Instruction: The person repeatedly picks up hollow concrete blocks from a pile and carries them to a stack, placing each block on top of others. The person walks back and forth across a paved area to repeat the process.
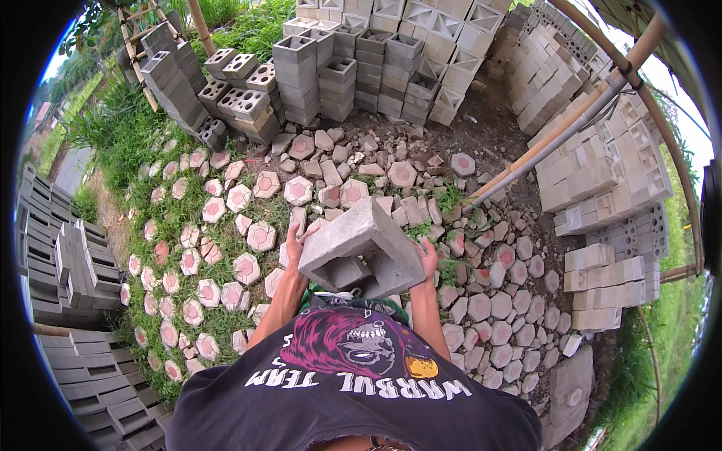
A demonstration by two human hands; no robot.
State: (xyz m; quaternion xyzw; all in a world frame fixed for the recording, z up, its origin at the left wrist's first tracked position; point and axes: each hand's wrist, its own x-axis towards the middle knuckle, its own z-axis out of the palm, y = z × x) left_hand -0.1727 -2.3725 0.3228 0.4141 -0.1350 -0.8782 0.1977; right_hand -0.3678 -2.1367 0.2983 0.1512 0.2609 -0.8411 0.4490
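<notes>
A grey concrete block (353, 229) with a square hollow is held up in front of my body, tilted down to the right. My left hand (299, 242) grips its left side, with the fingers spread along the far edge. On the opposite side, my right hand (428, 259) presses against the block's right end, its fingers partly hidden behind it. Inside the hollow, an inner wall and a small gap show. Below the block lies ground paved with hexagonal stones (298, 190), several with reddish centres.
Stacks of hollow blocks (295, 71) stand along the far side. More pale blocks (602, 169) are piled at the right, near a slanting bamboo pole (556, 135). Grey blocks (75, 263) line the left. Broken stone pieces (331, 173) and grass (162, 225) make the ground uneven.
</notes>
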